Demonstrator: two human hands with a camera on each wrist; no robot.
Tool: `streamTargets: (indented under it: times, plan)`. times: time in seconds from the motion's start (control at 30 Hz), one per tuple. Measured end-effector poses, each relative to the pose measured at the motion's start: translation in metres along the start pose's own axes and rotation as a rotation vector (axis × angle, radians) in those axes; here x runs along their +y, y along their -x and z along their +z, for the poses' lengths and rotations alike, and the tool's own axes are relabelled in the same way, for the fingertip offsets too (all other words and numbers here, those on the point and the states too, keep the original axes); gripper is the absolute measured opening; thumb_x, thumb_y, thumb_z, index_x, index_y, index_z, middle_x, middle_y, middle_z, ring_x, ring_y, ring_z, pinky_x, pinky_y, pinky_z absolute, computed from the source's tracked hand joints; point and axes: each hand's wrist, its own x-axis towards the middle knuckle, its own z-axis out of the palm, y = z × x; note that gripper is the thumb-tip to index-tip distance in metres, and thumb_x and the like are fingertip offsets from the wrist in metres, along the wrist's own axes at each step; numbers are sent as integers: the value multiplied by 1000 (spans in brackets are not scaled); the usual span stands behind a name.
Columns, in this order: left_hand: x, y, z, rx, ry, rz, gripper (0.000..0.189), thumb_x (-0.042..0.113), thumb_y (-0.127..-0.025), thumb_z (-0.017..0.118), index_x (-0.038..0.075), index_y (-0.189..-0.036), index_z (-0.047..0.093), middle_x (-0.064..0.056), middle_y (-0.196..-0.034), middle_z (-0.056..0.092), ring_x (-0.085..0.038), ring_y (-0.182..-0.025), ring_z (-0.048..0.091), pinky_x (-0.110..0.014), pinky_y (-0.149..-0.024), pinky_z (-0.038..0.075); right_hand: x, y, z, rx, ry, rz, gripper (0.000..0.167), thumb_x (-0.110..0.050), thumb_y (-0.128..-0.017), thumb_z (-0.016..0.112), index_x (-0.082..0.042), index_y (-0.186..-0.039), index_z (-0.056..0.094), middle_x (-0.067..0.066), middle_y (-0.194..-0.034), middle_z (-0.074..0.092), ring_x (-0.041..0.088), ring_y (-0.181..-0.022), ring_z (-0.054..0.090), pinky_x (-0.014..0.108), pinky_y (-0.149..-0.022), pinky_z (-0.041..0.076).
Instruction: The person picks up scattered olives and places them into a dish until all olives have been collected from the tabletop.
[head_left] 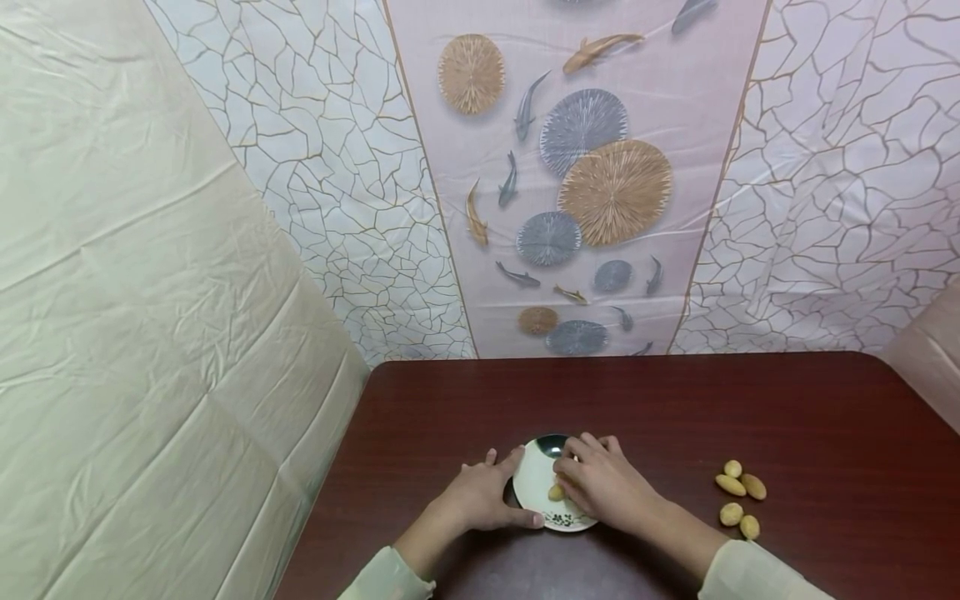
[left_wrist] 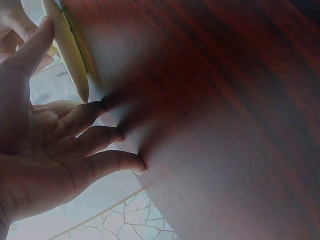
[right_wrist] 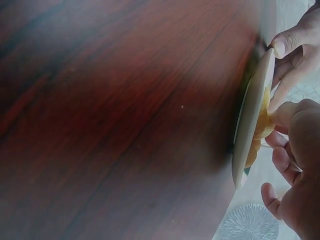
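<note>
A white plate (head_left: 534, 487) with a dark green patch and a small floral print lies on the table. Small yellow oval pieces (right_wrist: 252, 154), like baby potatoes, are on it. My left hand (head_left: 483, 493) spreads around the plate's left side, thumb and forefinger at the rim. In the left wrist view its other fingers (left_wrist: 102, 137) reach down to the tabletop. Over the plate's right side, my right hand (head_left: 600, 479) pinches one yellow oval piece (right_wrist: 263, 120) against the plate with its fingertips. The hand partly hides the pieces in the head view.
Several more yellow oval pieces (head_left: 731, 485) lie loose to the right on the dark red-brown table (head_left: 435, 408). A patterned cloth (head_left: 577, 292) hangs behind the table's far edge, and a pale cloth (head_left: 225, 375) hangs on the left.
</note>
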Motion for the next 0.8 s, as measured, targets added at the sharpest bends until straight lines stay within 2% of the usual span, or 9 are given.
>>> streamTargets:
  times: [0.37,0.8]
  plan:
    - [0,0,0,1,3,-5,116,70,-85,86,17,-175,35,-23,-167,54,-45,-162,42,-74,-125,41,0,0,-4,-18,2,16,13,-23,-92,89,-22,-101,79,-6,-102,66,12,-95,58,46,-84,51]
    - [1,1,-1,-5,10,-6,117,70,-85,86,17,-175,34,-20,-168,53,-46,-162,42,-75,-125,40,0,5,-19,50,71,-50,16,-27,-89,91,-25,-97,78,-8,-100,66,12,-93,57,44,-83,50]
